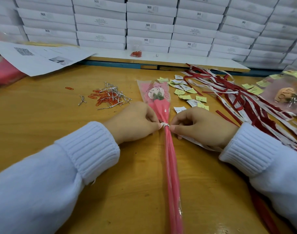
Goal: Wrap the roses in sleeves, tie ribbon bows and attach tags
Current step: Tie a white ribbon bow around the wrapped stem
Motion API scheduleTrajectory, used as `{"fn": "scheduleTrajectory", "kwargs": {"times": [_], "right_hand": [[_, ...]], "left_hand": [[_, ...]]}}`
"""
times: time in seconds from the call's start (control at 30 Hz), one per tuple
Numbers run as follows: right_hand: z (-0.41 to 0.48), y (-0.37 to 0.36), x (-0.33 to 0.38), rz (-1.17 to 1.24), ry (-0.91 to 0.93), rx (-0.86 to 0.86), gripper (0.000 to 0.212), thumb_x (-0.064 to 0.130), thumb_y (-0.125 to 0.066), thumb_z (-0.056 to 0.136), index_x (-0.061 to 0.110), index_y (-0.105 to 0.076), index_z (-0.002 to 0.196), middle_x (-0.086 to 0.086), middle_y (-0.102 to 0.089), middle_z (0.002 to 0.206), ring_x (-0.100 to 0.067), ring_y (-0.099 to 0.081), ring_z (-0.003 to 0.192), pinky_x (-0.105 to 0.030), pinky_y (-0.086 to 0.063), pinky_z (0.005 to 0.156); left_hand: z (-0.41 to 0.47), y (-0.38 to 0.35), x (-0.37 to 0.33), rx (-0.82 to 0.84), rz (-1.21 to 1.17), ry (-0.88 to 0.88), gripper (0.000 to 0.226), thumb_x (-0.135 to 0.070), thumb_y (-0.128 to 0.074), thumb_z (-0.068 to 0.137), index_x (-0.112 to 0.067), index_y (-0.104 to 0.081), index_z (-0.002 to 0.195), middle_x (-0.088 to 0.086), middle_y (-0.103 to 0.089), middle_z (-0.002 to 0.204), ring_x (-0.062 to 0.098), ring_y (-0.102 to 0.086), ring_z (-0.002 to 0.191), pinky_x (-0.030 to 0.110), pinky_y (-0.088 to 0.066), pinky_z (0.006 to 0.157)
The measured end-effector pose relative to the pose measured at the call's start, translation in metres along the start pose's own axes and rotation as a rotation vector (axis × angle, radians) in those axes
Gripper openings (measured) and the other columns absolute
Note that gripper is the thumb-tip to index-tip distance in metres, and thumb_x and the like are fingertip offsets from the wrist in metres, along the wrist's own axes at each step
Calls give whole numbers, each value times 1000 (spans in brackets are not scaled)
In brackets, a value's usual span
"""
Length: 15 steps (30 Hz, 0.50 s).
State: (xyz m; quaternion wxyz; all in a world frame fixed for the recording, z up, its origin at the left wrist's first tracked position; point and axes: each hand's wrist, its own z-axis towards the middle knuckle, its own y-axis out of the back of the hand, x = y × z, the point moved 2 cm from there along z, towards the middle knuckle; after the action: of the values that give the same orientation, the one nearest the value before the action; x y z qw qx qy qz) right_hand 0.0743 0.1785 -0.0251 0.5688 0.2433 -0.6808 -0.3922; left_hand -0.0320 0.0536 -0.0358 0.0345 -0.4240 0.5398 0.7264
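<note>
A pale lilac-white, soft knitted left sleeve (42, 179) and a matching right sleeve (283, 169) are worn, thickly ribbed at the wrists. The left hand (135, 122) and right hand (203, 127) are left bare.

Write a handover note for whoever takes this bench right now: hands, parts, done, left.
Left hand: pinches the white ribbon on the left of the stem.
Right hand: pinches the same ribbon on the right, with its tail running under the palm.
Parts: sleeved rose lies flat on the table, head away from the person. Tags and the ribbon pile are on the right, paper clips on the left.
Done: rose is in its sleeve and the ribbon is wrapped round the gathered neck.
Left: form the bow. No tag is visible on this rose yet.
</note>
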Motion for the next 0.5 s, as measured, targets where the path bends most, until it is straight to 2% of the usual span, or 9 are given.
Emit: {"fn": "scheduleTrajectory", "kwargs": {"times": [0.17,0.23,0.37,0.5], "right_hand": [[0,0,0,-15,-1,21,14,27,-60,91,22,-71,85,6,-66,66,4,-54,55,-6,-40,54],[0,1,0,-16,-2,24,12,26,-61,90,22,-71,86,6,-66,65,4,-53,53,-6,-40,52],[-2,1,-1,-16,5,40,8,22,-64,89,20,-70,84,6,-65,61,5,-53,51,-6,-40,53],[-1,1,-2,-7,-4,45,7,22,-64,88,19,-70,85,7,-65,61,5,-54,51,-6,-40,53]], "left_hand": [[-2,3,1,33,27,-11,16,-29,-67,86,-24,-68,70,-14,-61,66,-1,-56,63,10,-39,54],[-3,5,1,25,120,-43,18,-28,-66,86,-25,-65,68,-15,-60,67,-1,-55,63,8,-39,54],[-3,4,0,-58,339,-107,16,-20,-58,88,-26,-56,73,-14,-49,65,4,-48,64,23,-39,60],[-3,3,-1,-134,377,-68,19,-15,-47,89,-13,-65,88,-4,-49,66,20,-52,71,29,-37,58]]}}
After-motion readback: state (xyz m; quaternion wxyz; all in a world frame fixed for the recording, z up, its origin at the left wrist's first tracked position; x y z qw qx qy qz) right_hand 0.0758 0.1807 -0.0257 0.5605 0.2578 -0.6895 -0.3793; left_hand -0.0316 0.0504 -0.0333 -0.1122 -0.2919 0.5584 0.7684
